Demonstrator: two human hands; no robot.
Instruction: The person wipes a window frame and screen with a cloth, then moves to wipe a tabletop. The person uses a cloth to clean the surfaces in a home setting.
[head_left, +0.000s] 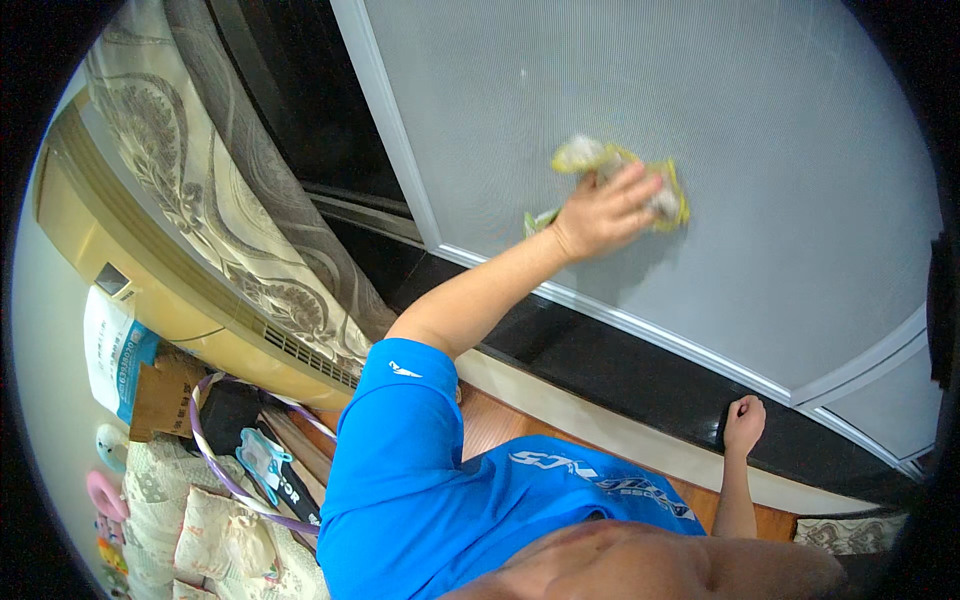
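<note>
A fine-mesh window screen (750, 247) in a pale metal frame fills the upper right of the head view. My left hand (607, 210), back towards me and slightly blurred, holds a crumpled whitish cloth (664, 199) with yellow edging against the mesh. The cloth bunches out above and beyond the fingers, and a greenish-white bit of it shows beside the wrist. Lower right, my right hand (744, 424) is curled closed at the glossy black sill (637, 360), with nothing visible in it. Whether it bears weight there, I cannot tell.
At left hang patterned curtains (262, 240), beside a tall gold-coloured air conditioner (172, 300). Below are a cardboard box (165, 397), a purple-and-white hoop (217, 465) and quilted bedding (157, 495). Wood flooring (495, 420) shows below the sill.
</note>
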